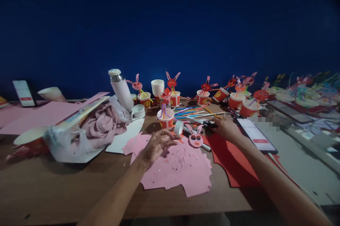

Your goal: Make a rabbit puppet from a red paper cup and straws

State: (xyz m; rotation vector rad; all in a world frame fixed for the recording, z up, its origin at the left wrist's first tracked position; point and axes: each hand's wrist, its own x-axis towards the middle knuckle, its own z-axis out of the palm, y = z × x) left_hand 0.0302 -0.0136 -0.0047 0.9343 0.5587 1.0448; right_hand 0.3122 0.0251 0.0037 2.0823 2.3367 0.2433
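Observation:
My left hand (156, 144) hovers over a cut pink paper sheet (180, 169), fingers loosely curled and apart, holding nothing, just left of a roll of tape (178, 127). My right hand (226, 127) reaches across a red paper sheet (233, 164) toward a pile of markers and pens (202, 121); its fingertips are at the pens, and I cannot tell if they grip one. A pink paper rabbit face (196, 139) lies between my hands. A red paper cup with straws (165, 117) stands behind the tape.
A row of red cups with paper rabbits (204, 93) lines the back. A white thermos (120, 88), stacked white cups (157, 87), a plastic bag with pink cloth (90, 127), pink paper (39, 114) and two phones (256, 134) (24, 93) lie about on the wooden table (53, 187).

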